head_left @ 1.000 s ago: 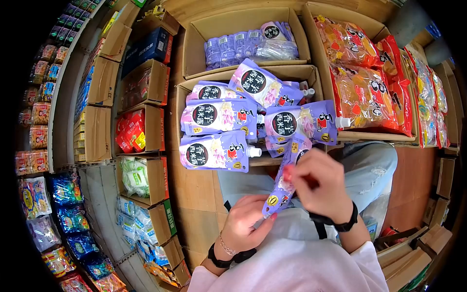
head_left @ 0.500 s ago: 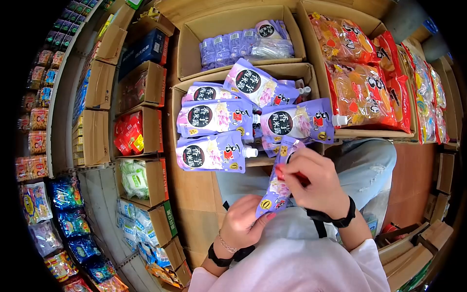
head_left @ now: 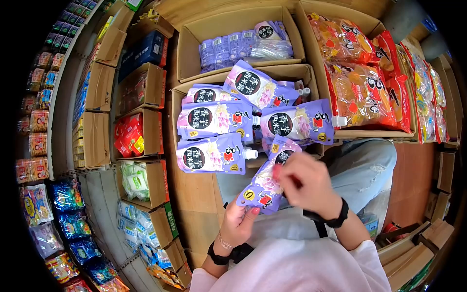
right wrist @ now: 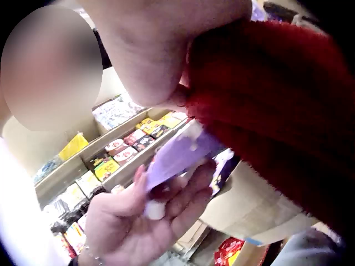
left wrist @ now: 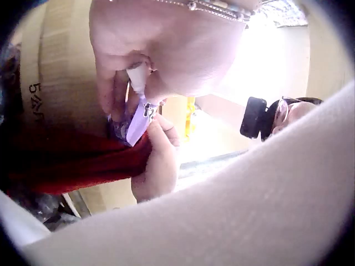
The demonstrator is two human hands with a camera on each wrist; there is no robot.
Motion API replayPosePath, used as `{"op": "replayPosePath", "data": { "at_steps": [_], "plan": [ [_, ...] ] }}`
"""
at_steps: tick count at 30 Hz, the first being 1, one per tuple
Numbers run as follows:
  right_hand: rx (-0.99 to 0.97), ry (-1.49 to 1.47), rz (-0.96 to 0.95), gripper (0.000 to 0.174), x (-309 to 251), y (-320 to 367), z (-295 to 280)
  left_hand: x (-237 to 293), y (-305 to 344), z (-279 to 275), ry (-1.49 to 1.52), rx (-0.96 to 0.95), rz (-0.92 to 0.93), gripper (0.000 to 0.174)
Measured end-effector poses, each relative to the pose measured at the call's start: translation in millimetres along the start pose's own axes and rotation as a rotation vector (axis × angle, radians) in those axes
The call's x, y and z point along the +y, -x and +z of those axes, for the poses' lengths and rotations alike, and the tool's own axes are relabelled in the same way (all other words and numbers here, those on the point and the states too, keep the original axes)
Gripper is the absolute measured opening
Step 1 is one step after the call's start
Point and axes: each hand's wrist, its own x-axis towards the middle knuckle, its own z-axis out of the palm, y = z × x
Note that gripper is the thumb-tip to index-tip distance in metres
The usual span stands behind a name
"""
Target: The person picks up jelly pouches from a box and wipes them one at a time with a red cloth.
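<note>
A purple pouch (head_left: 266,186) is tilted above the person's lap, its printed front towards the head camera. The left hand (head_left: 236,225) grips its lower end; a white cap (left wrist: 138,78) lies against that palm in the left wrist view. The right hand (head_left: 309,185), slightly blurred, is at the pouch's right side with fingers curled. In the right wrist view, a dark red cloth (right wrist: 266,105) hangs from the right hand (right wrist: 150,50) and meets the pouch (right wrist: 180,158). More purple pouches (head_left: 209,153) lie on an open carton.
Behind stands a carton (head_left: 187,61) of purple packs. At the right, another carton (head_left: 318,73) holds orange-red bags (head_left: 360,92). Shelves with boxed and bagged goods (head_left: 129,134) run along the left. Flattened cardboard (head_left: 404,258) lies at the lower right.
The held pouch has turned from nearly edge-on to show more of its front. The left hand has shifted slightly down, with its thumb now over the pouch's lower end. The right hand remains beside the pouch.
</note>
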Motion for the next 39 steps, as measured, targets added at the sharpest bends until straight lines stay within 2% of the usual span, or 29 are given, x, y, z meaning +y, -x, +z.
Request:
{"op": "replayPosePath", "data": {
  "at_steps": [2,3,5,8,9,11,13,15,17,21,23,26,29,32,34,38,39],
  "plan": [
    [0.136,0.064,0.049,0.012,17.3,-6.7,-3.1,0.1,1.4,4.0,0.246,0.011,-0.025,0.043],
    [0.224,0.057,0.088,0.012,21.3,-8.4,-2.4,-0.3,1.4,4.2,0.271,0.025,-0.039,0.045],
    [0.137,0.024,0.079,0.014,11.5,-2.2,-7.6,-2.7,1.0,3.0,0.317,0.052,-0.067,0.050],
    [-0.094,-0.122,-0.097,0.015,-13.9,16.3,3.7,-3.1,-2.9,-3.1,0.378,0.035,-0.125,0.050],
    [-0.160,-0.052,-0.107,0.014,-25.8,21.1,4.7,-3.3,-2.9,-3.9,0.387,0.016,-0.118,0.050],
    [-0.079,-0.006,-0.158,0.012,-19.9,20.8,12.5,-3.9,-0.8,-6.4,0.401,-0.019,-0.101,0.050],
    [-0.003,-0.018,-0.087,0.012,3.2,12.6,8.6,-12.2,3.5,-9.9,0.425,0.015,-0.134,0.049],
    [0.164,-0.071,0.052,0.016,17.1,2.5,6.7,-14.3,3.4,-9.4,0.457,0.032,-0.140,0.049],
    [0.109,-0.022,0.043,0.015,13.2,5.9,-0.2,-10.5,1.7,-6.2,0.491,0.036,-0.124,0.049],
    [-0.123,-0.131,-0.104,0.014,-24.5,18.9,1.5,-2.8,-1.6,-3.6,0.633,0.025,-0.184,0.051],
    [-0.132,-0.077,-0.176,0.013,-27.2,22.3,8.1,1.9,-2.1,-6.8,0.722,-0.021,-0.219,0.055],
    [-0.021,-0.054,-0.122,0.013,2.7,15.6,5.3,3.6,-3.1,-4.0,0.720,0.042,-0.230,0.059],
    [0.192,-0.008,-0.034,0.015,19.6,5.9,0.4,1.1,-1.1,-5.5,0.732,0.072,-0.289,0.063],
    [0.065,-0.046,-0.075,0.016,3.1,12.2,-2.5,3.3,-3.4,-1.9,0.778,0.106,-0.285,0.065],
    [-0.070,-0.072,-0.136,0.017,-11.5,19.1,-0.4,-1.6,-3.3,-4.8,0.822,0.047,-0.258,0.061],
    [0.050,-0.016,-0.116,0.015,10.4,16.2,-1.8,2.0,-3.3,-7.1,0.799,0.063,-0.295,0.066],
    [0.101,-0.026,-0.004,0.015,15.4,14.0,-5.2,0.7,-2.5,-7.2,0.797,0.054,-0.301,0.066]
  ]
}}
